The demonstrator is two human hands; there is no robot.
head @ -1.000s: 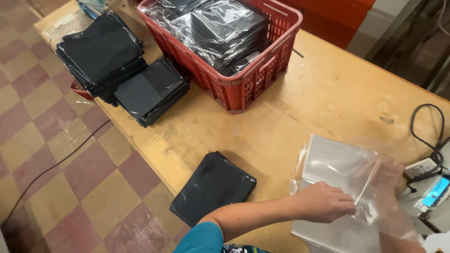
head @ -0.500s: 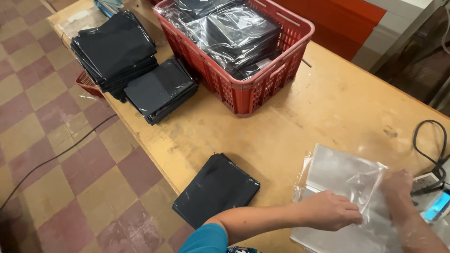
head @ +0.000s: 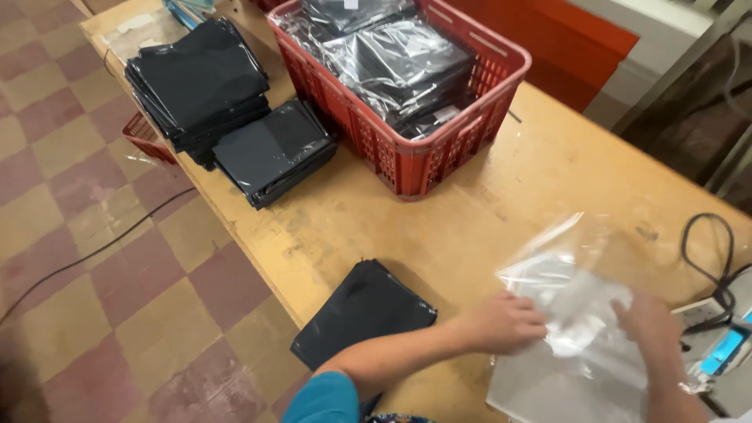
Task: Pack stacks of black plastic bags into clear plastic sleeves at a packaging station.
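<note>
Our left hand (head: 505, 323) curls loosely over the near edge of a clear plastic bag (head: 576, 313), fingers pressing its crumpled film. Our right hand (head: 646, 325) lies inside or under the same film, blurred, so we cannot tell how far its fingers are spread. The bag rests on a stack of clear bags (head: 548, 388) at the near right corner of the wooden table (head: 439, 219).

Just left of our left forearm a flat black pouch (head: 364, 313) lies alone, one corner hanging over the table edge. Farther along stands a red plastic basket (head: 407, 160) filled with black items wrapped in shiny film. Beside it lie a short pile of black pouches (head: 274, 153) and a taller stack (head: 200, 82). At the far right we see a black cable (head: 705, 262) and part of a grey device with a blue panel (head: 724, 352).

Below the table spreads a floor of worn red and cream checkered tiles (head: 86, 243), crossed by a thin dark cord (head: 86, 254). An orange-red panel (head: 580, 47) stands behind the table.
</note>
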